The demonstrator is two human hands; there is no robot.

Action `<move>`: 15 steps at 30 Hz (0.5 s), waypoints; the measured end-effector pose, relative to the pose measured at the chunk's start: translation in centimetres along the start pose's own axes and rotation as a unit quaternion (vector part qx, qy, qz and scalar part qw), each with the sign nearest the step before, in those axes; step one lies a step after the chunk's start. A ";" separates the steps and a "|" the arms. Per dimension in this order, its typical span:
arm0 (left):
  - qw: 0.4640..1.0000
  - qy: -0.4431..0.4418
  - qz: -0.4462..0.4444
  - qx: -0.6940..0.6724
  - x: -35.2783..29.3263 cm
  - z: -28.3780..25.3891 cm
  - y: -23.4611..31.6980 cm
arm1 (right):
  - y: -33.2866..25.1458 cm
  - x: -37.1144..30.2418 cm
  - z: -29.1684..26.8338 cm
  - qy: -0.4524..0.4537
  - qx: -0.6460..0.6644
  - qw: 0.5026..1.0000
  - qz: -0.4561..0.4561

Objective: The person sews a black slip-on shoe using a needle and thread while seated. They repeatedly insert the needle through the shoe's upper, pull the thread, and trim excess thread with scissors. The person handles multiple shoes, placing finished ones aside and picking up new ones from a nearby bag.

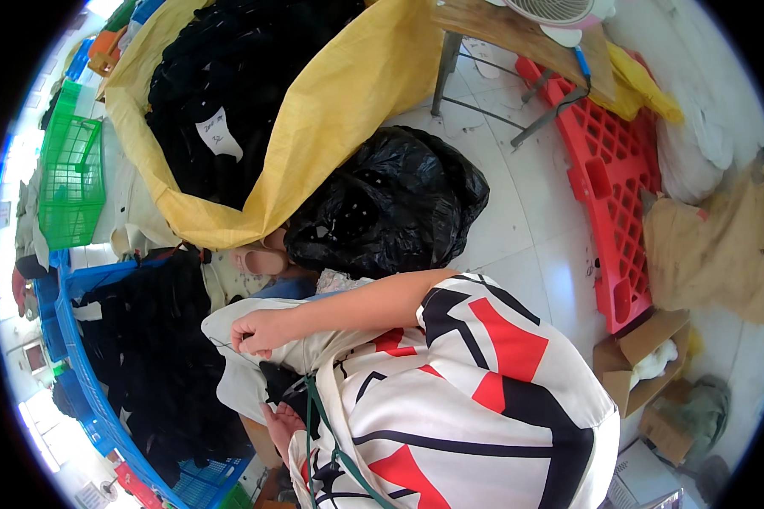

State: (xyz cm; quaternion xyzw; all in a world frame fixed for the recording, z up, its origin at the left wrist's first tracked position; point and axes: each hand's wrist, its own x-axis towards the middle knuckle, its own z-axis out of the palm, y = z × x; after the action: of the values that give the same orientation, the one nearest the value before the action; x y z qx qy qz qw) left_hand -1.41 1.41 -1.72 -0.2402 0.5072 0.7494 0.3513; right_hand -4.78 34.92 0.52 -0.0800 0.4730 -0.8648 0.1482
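Observation:
My right hand [261,332] reaches across from the right, fingers closed in a pinch over a pale cloth [229,386] on my lap. A thin dark line runs by its fingertips; what they hold is too small to make out. Lower down, my left hand [283,424] has its fingers curled at the edge of a small black cloth piece [278,382]. A small metal tool [295,388], perhaps thread snips, lies against the black cloth beside a green cord [312,416] hanging down my front.
A blue crate [115,416] full of black cloth pieces stands at left. Ahead are a large yellow sack [348,93] of black pieces and a black plastic bag [399,204]. A green basket [72,178], wooden table [526,51], red pallet [615,204] and cardboard box [645,356] stand around.

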 end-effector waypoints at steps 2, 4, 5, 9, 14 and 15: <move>1.000 -0.006 -0.008 0.017 0.3 0.5 0.4 | 0.2 0.0 0.0 -0.004 -0.020 1.000 -0.004; 0.999 0.023 -0.017 0.036 0.0 2.5 0.6 | 0.5 -0.1 -0.1 -0.012 -0.043 0.999 0.004; 0.998 0.037 -0.018 0.039 -0.2 4.0 0.6 | 0.7 -0.1 -0.1 0.004 -0.083 0.997 0.004; 0.987 0.033 0.133 0.082 -2.7 10.1 0.6 | 1.5 -0.6 0.5 0.012 -0.209 0.978 0.006; 0.845 0.167 0.326 0.389 -4.7 13.8 2.3 | 0.5 -1.7 1.8 -0.068 -0.143 0.970 0.183; 0.843 0.178 0.287 0.418 -5.0 14.1 2.6 | 0.2 -2.0 2.0 -0.081 -0.147 0.965 0.202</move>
State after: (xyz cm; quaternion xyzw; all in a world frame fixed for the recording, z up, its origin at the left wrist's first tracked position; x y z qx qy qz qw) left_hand -0.28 12.51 8.63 -0.0437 0.8724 0.4783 0.0908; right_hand -2.31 33.93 1.43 -0.0740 0.5879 -0.7284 0.3442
